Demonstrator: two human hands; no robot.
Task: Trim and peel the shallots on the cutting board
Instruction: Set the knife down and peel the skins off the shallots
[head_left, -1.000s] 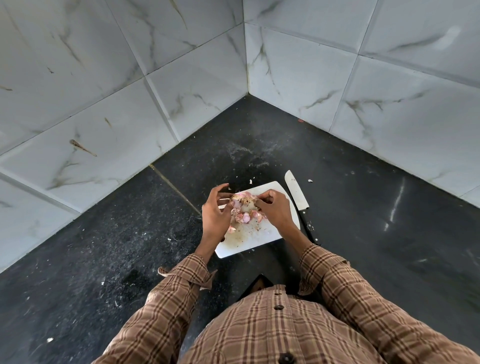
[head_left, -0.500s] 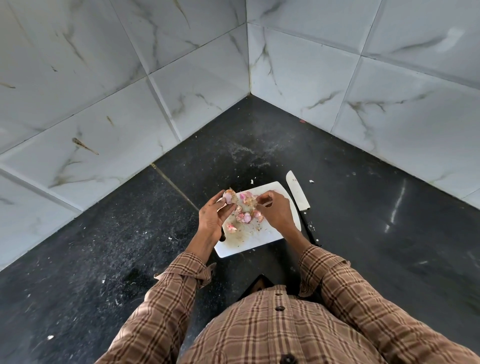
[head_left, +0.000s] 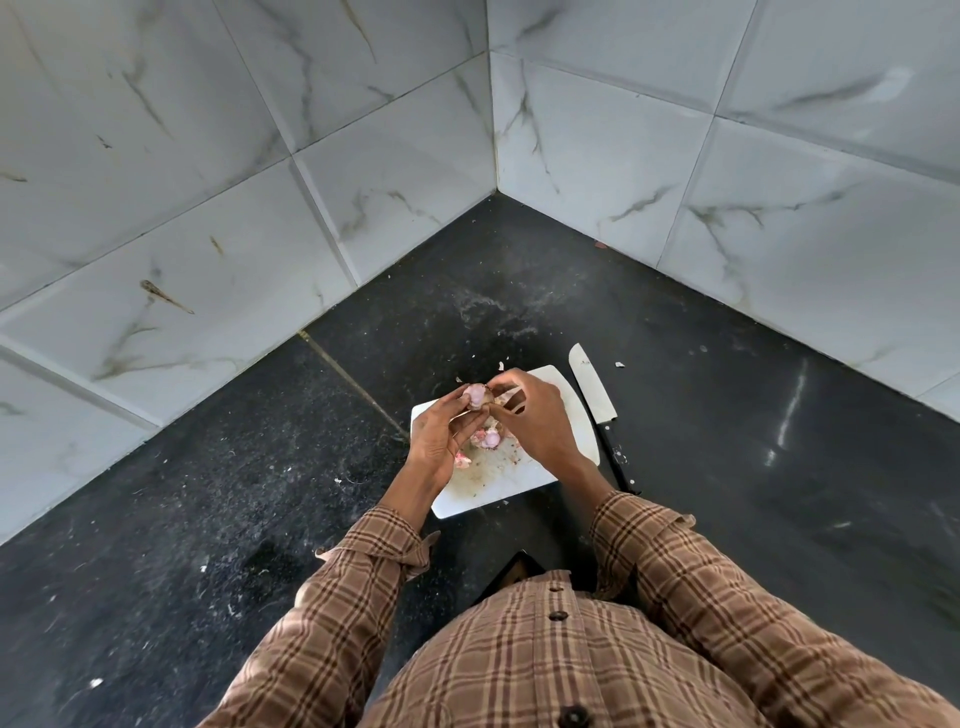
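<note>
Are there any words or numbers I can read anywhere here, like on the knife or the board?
None: no words, numbers, labels or signs show in this picture.
White-bladed knife with black handle: blade is plain, no brand to be seen.
White rectangular plastic cutting board: only stains and bits of peel.
Grey-veined white marble wall tiles: streaks, not writing.
Brown checked shirt: plain buttons, no label.
</note>
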